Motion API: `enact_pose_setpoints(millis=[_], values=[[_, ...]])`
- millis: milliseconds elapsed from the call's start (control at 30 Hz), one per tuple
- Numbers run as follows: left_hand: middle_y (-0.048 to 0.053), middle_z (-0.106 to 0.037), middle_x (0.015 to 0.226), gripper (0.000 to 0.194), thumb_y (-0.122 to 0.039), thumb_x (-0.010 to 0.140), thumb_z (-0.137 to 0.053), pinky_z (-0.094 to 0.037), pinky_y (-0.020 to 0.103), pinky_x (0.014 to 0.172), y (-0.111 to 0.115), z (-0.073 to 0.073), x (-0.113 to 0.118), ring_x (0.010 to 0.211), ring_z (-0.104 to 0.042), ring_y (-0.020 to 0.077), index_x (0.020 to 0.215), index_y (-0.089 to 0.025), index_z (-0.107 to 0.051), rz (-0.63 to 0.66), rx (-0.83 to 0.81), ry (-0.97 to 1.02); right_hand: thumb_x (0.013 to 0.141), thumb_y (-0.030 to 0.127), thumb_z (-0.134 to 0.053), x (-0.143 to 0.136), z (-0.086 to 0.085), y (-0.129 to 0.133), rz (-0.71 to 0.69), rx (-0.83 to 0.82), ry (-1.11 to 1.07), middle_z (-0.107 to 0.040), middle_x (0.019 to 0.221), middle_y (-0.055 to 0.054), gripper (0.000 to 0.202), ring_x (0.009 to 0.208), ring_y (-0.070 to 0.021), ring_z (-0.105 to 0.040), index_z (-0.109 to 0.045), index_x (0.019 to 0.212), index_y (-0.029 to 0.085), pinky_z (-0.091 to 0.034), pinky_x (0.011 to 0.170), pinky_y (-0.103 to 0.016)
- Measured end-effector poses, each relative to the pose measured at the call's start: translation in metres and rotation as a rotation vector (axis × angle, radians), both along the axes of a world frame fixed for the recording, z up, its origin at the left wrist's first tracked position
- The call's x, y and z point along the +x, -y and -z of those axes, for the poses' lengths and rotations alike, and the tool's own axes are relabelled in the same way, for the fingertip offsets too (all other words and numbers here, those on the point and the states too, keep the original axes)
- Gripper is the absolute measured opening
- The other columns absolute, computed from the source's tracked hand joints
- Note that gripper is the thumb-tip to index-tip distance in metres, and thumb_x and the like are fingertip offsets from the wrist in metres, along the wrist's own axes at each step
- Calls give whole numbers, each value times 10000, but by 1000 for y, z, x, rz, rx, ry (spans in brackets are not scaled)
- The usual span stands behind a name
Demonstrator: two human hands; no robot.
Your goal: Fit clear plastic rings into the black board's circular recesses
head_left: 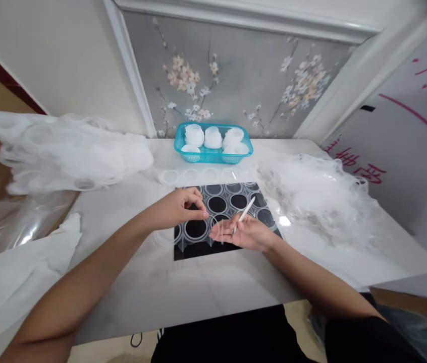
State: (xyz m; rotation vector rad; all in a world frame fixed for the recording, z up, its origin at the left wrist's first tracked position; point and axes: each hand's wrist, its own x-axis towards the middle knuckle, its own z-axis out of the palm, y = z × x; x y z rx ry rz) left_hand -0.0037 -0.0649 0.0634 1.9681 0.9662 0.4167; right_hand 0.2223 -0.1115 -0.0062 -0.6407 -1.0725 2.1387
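A black sheet [198, 249] lies on the white table, and a clear plastic tray of round cups [232, 201] rests on it. My right hand [246, 233] lies palm up over the sheet's near edge. It holds a thin white stick [244, 213] and a small clear round piece [219, 229] stands on its fingers. My left hand [179, 206] hovers just left of it, fingers pinched above a ring-shaped cup [195, 229].
A turquoise basket [213, 151] with white round stacks stands at the back of the table. Heaps of clear plastic film lie at left [73, 156] and right [312, 196]. White paper [20, 272] hangs off the left edge. A strip of clear rings [194, 176] lies before the basket.
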Motion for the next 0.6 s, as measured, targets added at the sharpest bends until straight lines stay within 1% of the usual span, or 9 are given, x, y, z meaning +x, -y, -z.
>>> enact_pose_setpoints(millis=[133,200,233,333,400,433,467,533,600], values=[[20,-534,887,205,-402,761,-634,-447,291,728,-6,15,4,774,-538,132,738,-209,-697,29,-34,-12,640,490,-772,-1,4,2,52,-27,-79,-662,779,-16,321,825,-193,-672,-610,689,217,-504,870,-412],[19,-525,899,214,-416,775,-619,-445,292,722,-6,21,6,769,-526,131,783,-212,-687,6,-2,-30,626,524,-763,1,4,2,125,-9,-58,-628,720,-3,349,701,-162,-653,-592,676,223,-535,760,-367],[20,-522,912,224,-425,779,-612,-445,293,713,-6,23,7,760,-516,130,826,-216,-676,-26,31,-43,624,557,-746,2,3,1,182,14,-20,-628,732,-6,372,646,-146,-632,-586,678,226,-539,699,-346],[23,-521,947,254,-440,798,-581,-442,291,669,-1,29,10,712,-489,124,915,-215,-603,-110,136,-108,700,606,-642,7,-1,-8,414,175,205,-663,841,-36,384,582,-126,-590,-610,777,232,-490,522,-276],[19,-529,927,235,-435,828,-541,-429,286,641,7,31,13,680,-492,121,878,-206,-561,-79,188,-194,762,553,-606,8,0,-16,558,336,420,-678,816,-46,355,592,-143,-599,-644,871,217,-436,459,-252],[21,-540,917,230,-429,843,-523,-421,288,638,12,33,15,687,-502,129,841,-201,-552,-37,222,-250,777,519,-608,7,1,-21,598,420,529,-678,762,-45,343,597,-154,-605,-662,892,200,-427,458,-251],[29,-558,926,240,-428,851,-514,-415,298,651,18,34,17,720,-517,147,805,-196,-552,10,274,-310,784,489,-616,6,4,-25,620,498,630,-674,703,-40,330,595,-161,-610,-680,891,183,-433,474,-256],[62,-599,1024,281,-452,853,-518,-409,335,713,30,38,21,842,-530,209,780,-186,-573,93,404,-425,797,441,-618,2,10,-31,614,629,801,-672,649,-34,298,601,-168,-620,-709,855,164,-457,539,-267],[96,-601,1156,350,-513,843,-522,-398,380,774,39,42,25,944,-509,270,861,-174,-606,128,505,-511,818,402,-596,-2,16,-35,576,709,925,-679,641,-32,274,608,-171,-628,-726,819,161,-456,568,-267]])
